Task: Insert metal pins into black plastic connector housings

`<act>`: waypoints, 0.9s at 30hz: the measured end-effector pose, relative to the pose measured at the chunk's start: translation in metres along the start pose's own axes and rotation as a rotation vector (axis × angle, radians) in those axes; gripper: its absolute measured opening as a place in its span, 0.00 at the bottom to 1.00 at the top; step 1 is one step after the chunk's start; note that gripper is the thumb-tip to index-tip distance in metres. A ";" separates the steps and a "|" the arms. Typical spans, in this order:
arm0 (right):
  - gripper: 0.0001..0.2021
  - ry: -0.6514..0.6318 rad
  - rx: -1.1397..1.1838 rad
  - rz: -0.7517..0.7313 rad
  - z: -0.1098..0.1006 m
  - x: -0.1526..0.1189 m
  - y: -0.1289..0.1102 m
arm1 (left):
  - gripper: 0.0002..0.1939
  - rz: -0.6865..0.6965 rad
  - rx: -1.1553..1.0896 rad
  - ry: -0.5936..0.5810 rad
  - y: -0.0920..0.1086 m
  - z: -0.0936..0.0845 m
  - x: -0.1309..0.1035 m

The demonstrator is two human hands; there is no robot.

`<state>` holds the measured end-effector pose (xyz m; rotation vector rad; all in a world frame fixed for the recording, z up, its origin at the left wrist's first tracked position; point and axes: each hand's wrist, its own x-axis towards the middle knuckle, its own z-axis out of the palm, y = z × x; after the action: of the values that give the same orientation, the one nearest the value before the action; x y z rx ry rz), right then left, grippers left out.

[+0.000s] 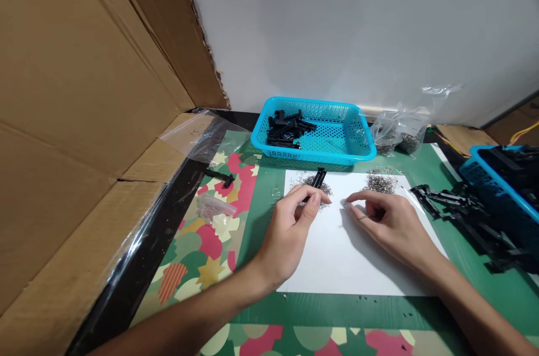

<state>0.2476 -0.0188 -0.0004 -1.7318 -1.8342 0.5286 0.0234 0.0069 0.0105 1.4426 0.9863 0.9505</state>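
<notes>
My left hand point(290, 227) is closed on a slim black plastic part point(319, 177), whose far end sticks up past the fingers. Behind that part, a pile of small metal pieces point(309, 183) lies on a white sheet point(332, 266). To the right, my right hand point(387, 221) hovers over the sheet with thumb and forefinger pinched. Something small and pale shows at those fingertips, too small to name. A thin metal tool, perhaps tweezers, seems to lie across the same hand, mostly hidden. Beyond it is a second pile of small metal pieces point(379, 183).
A blue basket point(311, 156) with black parts stands at the back. Another blue basket point(475, 168) and loose black parts point(455, 199) are at right. Plastic bags point(400, 134) of metal pieces lean at the wall. Cardboard point(84, 92) rises on the left.
</notes>
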 end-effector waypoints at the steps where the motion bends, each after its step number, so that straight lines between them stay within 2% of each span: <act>1: 0.14 -0.011 0.010 0.020 0.001 0.001 0.000 | 0.15 -0.001 0.002 -0.007 0.000 0.000 0.000; 7: 0.11 -0.056 0.013 0.098 0.005 0.003 0.000 | 0.15 -0.003 0.045 -0.061 -0.001 0.000 -0.002; 13: 0.06 -0.178 0.009 0.083 0.002 0.004 0.001 | 0.15 0.045 0.166 -0.117 -0.001 0.000 -0.005; 18: 0.09 -0.230 0.306 0.016 -0.005 -0.001 -0.002 | 0.13 0.043 0.245 -0.130 0.000 0.001 -0.005; 21: 0.11 -0.213 0.397 -0.052 -0.007 -0.004 -0.008 | 0.12 0.028 0.248 -0.172 0.000 0.002 -0.006; 24: 0.09 -0.167 0.376 -0.130 -0.005 -0.007 -0.013 | 0.13 0.015 0.215 -0.227 0.000 0.003 -0.008; 27: 0.06 -0.125 0.362 -0.194 -0.002 -0.009 -0.016 | 0.13 0.024 0.198 -0.228 -0.002 0.003 -0.008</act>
<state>0.2368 -0.0292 0.0104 -1.2925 -1.8318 0.8448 0.0232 -0.0016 0.0080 1.6906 0.9137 0.7007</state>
